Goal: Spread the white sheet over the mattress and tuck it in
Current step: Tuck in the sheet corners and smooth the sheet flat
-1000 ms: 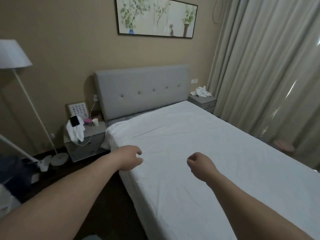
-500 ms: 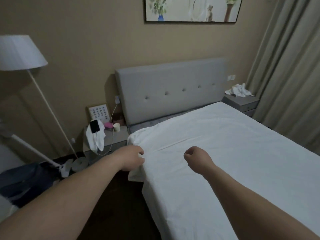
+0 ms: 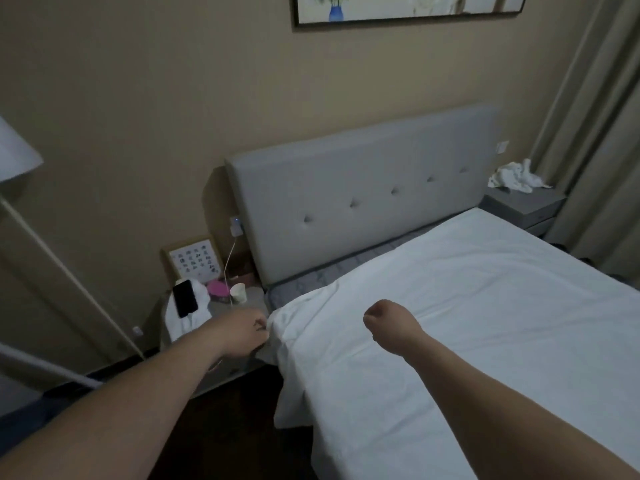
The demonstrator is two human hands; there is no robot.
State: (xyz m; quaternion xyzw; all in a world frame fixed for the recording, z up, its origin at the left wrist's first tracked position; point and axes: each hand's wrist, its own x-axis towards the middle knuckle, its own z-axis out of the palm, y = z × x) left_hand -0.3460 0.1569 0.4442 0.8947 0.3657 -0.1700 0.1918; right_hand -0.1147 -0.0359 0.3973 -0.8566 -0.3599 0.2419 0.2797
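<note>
Both forearms are bare from the frame edge down to the wrists, with no sleeves showing. The left hand (image 3: 244,332) and right hand (image 3: 389,322) wear no gloves, rings or watch.

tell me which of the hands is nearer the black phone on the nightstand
Left. The left hand is just right of the black phone; the right hand is farther right, over the white sheet.
</note>
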